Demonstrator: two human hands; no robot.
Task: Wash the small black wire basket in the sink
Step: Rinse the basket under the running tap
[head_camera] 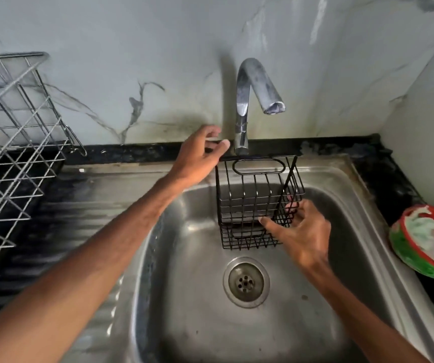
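Loosely cupping the light, stiff black wire basket [256, 203] at its near-right corner, the right hand [302, 231] steadies it while the open left hand [200, 155] reaches its far-left rim.

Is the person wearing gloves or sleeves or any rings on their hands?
No gloves. Both the left hand and the right hand are bare, and both forearms are bare too, with no sleeves in view. No rings, watch or bracelet show. Short fingernails show on some fingers.
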